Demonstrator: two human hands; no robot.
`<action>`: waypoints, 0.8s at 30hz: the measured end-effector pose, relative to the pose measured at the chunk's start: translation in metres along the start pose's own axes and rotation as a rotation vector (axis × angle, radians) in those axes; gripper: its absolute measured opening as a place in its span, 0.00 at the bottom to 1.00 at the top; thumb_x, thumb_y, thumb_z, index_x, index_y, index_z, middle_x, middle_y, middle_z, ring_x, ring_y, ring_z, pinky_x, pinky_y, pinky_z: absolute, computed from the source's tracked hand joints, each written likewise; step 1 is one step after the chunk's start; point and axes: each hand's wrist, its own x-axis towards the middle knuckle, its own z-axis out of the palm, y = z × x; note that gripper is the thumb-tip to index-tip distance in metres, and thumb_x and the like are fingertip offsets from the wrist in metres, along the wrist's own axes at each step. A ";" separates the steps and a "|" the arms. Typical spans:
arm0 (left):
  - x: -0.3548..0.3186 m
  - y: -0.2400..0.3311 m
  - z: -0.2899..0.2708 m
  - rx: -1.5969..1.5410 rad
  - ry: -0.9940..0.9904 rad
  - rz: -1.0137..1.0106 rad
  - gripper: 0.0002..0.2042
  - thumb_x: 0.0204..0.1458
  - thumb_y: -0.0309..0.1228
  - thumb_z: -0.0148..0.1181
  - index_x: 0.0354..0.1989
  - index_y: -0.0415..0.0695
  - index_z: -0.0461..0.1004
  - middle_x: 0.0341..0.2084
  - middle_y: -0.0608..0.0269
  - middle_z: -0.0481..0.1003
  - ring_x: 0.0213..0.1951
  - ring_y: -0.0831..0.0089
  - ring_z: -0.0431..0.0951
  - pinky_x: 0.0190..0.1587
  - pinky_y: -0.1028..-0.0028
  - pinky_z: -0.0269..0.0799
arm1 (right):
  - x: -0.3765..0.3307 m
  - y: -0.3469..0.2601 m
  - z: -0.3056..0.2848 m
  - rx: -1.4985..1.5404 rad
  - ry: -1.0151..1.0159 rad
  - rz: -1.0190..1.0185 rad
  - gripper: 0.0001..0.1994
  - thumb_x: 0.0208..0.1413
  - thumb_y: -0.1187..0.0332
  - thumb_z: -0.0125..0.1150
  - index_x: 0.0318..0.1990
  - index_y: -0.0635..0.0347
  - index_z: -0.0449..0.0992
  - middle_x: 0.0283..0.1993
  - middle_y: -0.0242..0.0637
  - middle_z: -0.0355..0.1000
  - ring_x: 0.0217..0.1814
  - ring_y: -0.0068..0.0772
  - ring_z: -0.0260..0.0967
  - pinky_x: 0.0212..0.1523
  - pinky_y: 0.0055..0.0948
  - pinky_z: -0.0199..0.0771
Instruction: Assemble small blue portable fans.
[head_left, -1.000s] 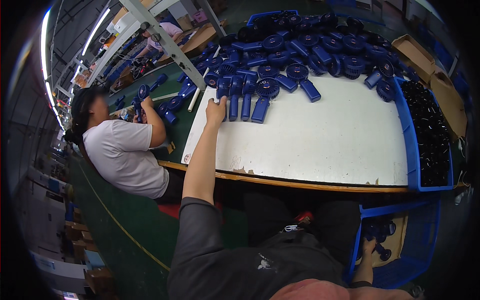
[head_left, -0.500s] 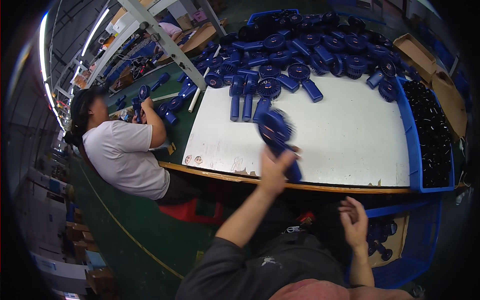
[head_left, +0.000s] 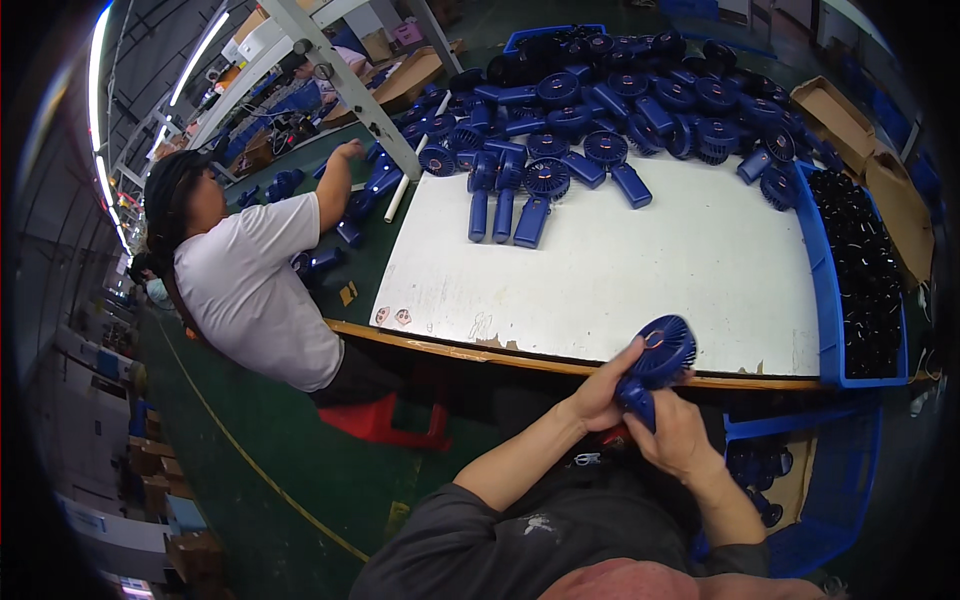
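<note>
A dark blue handheld fan [head_left: 665,352] is between my two hands, just past the near edge of the white table [head_left: 590,285]. My left hand [head_left: 603,388] grips it where the round fan head meets the handle, thumb up by the head. Around the lower handle, the fingers of my right hand [head_left: 678,432] are closed. The fan tilts with its head away from me. Three similar fans [head_left: 532,220] lie side by side on the table, handles toward me, in front of a large heap of blue fans [head_left: 600,95].
A blue crate [head_left: 822,270] full of small black parts stands at the table's right end, beside open cardboard [head_left: 893,200]. Below it, another blue crate [head_left: 850,490] holds fans. On the left, a co-worker [head_left: 255,260] sits on a red stool [head_left: 385,425] near a metal post [head_left: 355,95].
My left hand has brought the fan from above the table to the right and toward me. My right hand has risen and closed on its handle. The co-worker's arm now reaches farther out.
</note>
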 end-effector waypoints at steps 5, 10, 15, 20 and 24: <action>-0.003 -0.012 0.010 0.310 -0.205 0.031 0.45 0.48 0.53 0.68 0.68 0.36 0.56 0.65 0.50 0.63 0.68 0.60 0.60 0.71 0.62 0.50 | 0.018 -0.017 -0.073 -0.126 -0.367 0.132 0.24 0.52 0.60 0.66 0.49 0.69 0.70 0.41 0.58 0.73 0.44 0.61 0.72 0.49 0.46 0.72; -0.010 -0.001 0.011 0.292 -0.070 0.078 0.46 0.46 0.52 0.70 0.66 0.37 0.55 0.60 0.46 0.68 0.63 0.61 0.68 0.66 0.61 0.62 | 0.013 0.036 -0.164 -0.511 0.115 0.325 0.16 0.55 0.71 0.63 0.50 0.68 0.75 0.47 0.53 0.74 0.51 0.49 0.73 0.53 0.41 0.71; -0.022 0.010 0.018 0.133 -0.195 0.250 0.44 0.50 0.47 0.70 0.67 0.36 0.52 0.44 0.53 0.73 0.53 0.59 0.74 0.50 0.60 0.78 | 0.003 0.165 -0.250 -0.816 0.397 0.549 0.10 0.58 0.75 0.56 0.47 0.67 0.74 0.45 0.54 0.75 0.50 0.56 0.73 0.51 0.44 0.72; -0.029 0.011 0.016 0.272 -0.067 0.193 0.29 0.54 0.25 0.65 0.63 0.34 0.60 0.41 0.55 0.73 0.48 0.64 0.75 0.39 0.67 0.82 | -0.003 0.184 -0.254 -0.741 0.246 0.664 0.07 0.53 0.78 0.58 0.39 0.67 0.75 0.38 0.55 0.76 0.45 0.58 0.74 0.47 0.45 0.73; -0.033 0.009 0.007 0.310 -0.023 0.195 0.18 0.53 0.21 0.63 0.53 0.33 0.70 0.39 0.53 0.74 0.47 0.64 0.76 0.38 0.67 0.82 | -0.002 0.195 -0.260 -0.757 0.250 0.668 0.06 0.49 0.81 0.58 0.36 0.68 0.77 0.39 0.54 0.76 0.45 0.58 0.74 0.47 0.45 0.73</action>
